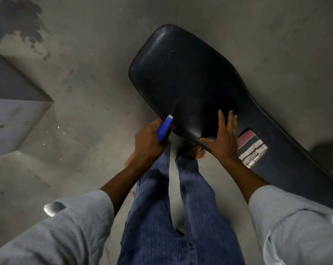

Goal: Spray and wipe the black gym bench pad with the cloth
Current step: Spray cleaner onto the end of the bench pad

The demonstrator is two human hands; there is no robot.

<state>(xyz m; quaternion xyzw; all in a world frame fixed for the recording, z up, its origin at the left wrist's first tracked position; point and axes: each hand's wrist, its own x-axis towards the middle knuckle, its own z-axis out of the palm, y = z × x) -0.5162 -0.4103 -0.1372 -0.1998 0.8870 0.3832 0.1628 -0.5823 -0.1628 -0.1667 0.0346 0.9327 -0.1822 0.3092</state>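
The black gym bench pad [190, 83] is seen stretching ahead of both hands and off past the right hand, above a concrete floor [85, 44]. The left hand [148, 142] is closed around a blue spray bottle [164, 128], whose white nozzle is aimed at the pad's near edge. The right hand [222, 138] is laid open and flat on the pad, fingers spread, with nothing held. A few droplets [165, 56] can be made out on the pad well ahead of the hands. The cloth cannot be found in view, so wiping may be delayed and the liquid left to run or dry. With the nozzle so close to the edge, spray could be sent past the pad onto the floor by the bare feet [200, 153], where a slip might be caused. The open right hand could also be wetted. A taped patch [251, 150] just beside the right hand might be lifted if it is soaked or rubbed.
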